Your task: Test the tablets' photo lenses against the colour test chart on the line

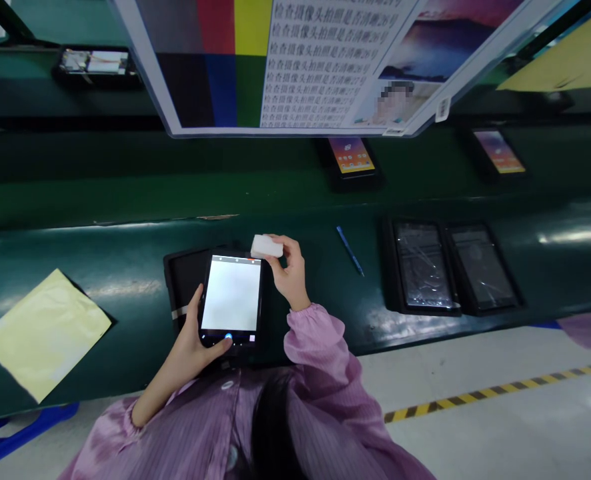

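Observation:
My left hand [195, 343] grips a small tablet [231, 297] by its lower left corner, thumb resting on the bottom edge of its glowing white screen. My right hand [288, 270] holds a small white block [266, 246] by its end, just above the tablet's top right corner. Under the tablet a black foam tray [183, 277] lies on the green conveyor belt [125, 260].
A yellow sheet [40, 330] lies at the left. A blue pen [350, 250] rests right of my hand, with two wrapped dark tablets [423, 263] [480, 267] beyond it. Lit tablets [351, 155] [498, 152] stand farther back. A test chart [295, 60] hangs overhead.

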The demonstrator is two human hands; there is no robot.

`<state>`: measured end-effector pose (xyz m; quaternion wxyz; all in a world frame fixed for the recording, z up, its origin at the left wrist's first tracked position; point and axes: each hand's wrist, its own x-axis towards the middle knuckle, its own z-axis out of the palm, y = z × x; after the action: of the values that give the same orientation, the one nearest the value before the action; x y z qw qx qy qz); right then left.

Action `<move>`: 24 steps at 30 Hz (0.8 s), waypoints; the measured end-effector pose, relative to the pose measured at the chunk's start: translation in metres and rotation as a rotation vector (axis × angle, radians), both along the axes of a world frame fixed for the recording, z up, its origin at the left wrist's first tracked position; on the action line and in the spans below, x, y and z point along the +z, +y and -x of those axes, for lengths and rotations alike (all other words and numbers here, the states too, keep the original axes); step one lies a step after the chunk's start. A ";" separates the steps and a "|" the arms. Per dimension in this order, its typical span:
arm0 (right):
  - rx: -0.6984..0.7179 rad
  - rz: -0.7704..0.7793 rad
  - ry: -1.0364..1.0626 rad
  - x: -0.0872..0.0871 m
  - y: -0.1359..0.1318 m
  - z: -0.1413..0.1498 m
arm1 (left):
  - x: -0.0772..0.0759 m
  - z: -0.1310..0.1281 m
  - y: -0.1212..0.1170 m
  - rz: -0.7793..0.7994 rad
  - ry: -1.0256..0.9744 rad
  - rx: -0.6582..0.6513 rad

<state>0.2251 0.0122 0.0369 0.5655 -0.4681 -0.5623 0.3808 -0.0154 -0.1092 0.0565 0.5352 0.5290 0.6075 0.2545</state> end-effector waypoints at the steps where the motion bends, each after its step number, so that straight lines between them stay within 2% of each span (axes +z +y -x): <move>1: 0.001 -0.003 0.004 0.000 0.000 0.000 | 0.001 0.002 0.001 0.016 -0.030 -0.017; 5: -0.002 -0.011 0.017 -0.001 -0.002 0.000 | 0.004 0.008 0.002 0.037 -0.064 -0.076; 24: -0.049 0.009 0.023 -0.008 -0.006 0.001 | -0.005 0.008 0.000 -0.037 -0.025 -0.069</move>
<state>0.2237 0.0062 0.0294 0.5791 -0.4798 -0.5422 0.3749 -0.0239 -0.1088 0.0520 0.5414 0.5562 0.5772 0.2536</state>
